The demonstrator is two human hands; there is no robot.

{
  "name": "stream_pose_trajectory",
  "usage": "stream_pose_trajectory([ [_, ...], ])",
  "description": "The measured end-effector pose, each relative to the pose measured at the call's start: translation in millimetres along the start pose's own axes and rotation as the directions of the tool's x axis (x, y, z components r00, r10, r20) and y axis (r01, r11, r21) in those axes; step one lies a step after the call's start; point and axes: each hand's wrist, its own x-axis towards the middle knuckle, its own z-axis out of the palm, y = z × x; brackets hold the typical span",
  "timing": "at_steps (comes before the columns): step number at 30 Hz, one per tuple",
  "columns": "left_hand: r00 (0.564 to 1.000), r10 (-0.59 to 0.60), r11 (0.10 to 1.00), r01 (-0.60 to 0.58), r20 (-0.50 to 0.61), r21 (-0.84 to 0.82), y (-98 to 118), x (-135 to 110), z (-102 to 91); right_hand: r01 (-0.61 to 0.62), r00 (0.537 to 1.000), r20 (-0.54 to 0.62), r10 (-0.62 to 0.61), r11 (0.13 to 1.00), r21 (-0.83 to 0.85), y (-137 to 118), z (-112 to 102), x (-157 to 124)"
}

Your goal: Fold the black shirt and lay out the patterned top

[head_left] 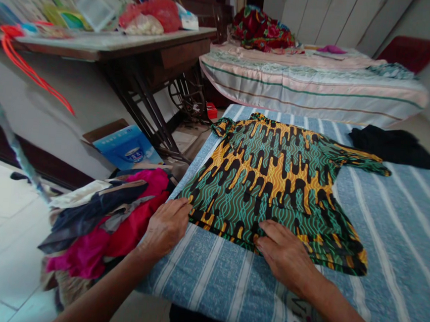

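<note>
A patterned shirt (274,170) in green, black and yellow lies spread out on a blue-and-white striped bed cover (221,275). Its hem faces me, and its sleeves reach out to either side at the far end. My left hand (167,226) is closed on the hem's left corner, close to the bed's edge. Around the middle of the hem, my right hand (285,253) pinches the fabric between thumb and fingers. The fingertips of both hands are partly hidden against the cloth.
A heap of clothes (109,222) sits left of the bed, with a blue box (127,146) behind it. Black folded cloth (393,146) lies at the right. A sewing-machine table (108,46) holds bags and boxes. Another bed (310,89) stands beyond.
</note>
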Motion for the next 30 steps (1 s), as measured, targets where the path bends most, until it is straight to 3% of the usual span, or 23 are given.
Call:
stream_pose_trajectory([
  [10, 0.997, -0.077, 0.991, 0.077, -0.004, 0.108, -27.2, -10.8, -8.5, 0.031, 1.0, -0.002, -0.031, 0.998, -0.06, -5.7, 2.3, -9.5],
  [15, 0.974, -0.186, 0.982, 0.18, 0.132, 0.053, -36.9, -15.8, -13.6, 0.046, 0.999, -0.012, -0.047, 0.998, -0.04, -4.6, 4.2, -12.8],
  [22, 0.939, -0.224, 0.967, 0.248, 0.26, -0.063, -58.4, -11.9, -32.9, 0.04, 0.999, -0.037, -0.039, 0.999, 0.011, -6.9, -0.3, -8.9],
  [24, 0.955, -0.206, 0.978, 0.21, 0.212, 0.001, -49.7, -6.5, -40.0, 0.017, 0.999, -0.044, -0.015, 0.999, 0.036, -6.0, -4.3, -7.3],
  [26, 0.989, -0.115, 0.993, 0.116, 0.094, -0.007, -26.9, 1.6, -43.2, 0.005, 0.998, -0.063, -0.001, 0.998, 0.06, -2.4, -10.3, -6.8],
  [28, 0.999, 0.042, 0.988, -0.045, -0.021, -0.147, 7.7, 11.5, -41.6, -0.001, 0.995, -0.097, 0.008, 0.997, 0.078, 4.6, -18.3, -8.6],
  [30, 0.982, 0.187, 0.929, -0.169, 0.023, -0.329, 47.5, 21.7, -36.6, -0.026, 0.99, -0.135, 0.036, 0.997, 0.073, 13.8, -27.4, -14.1],
])
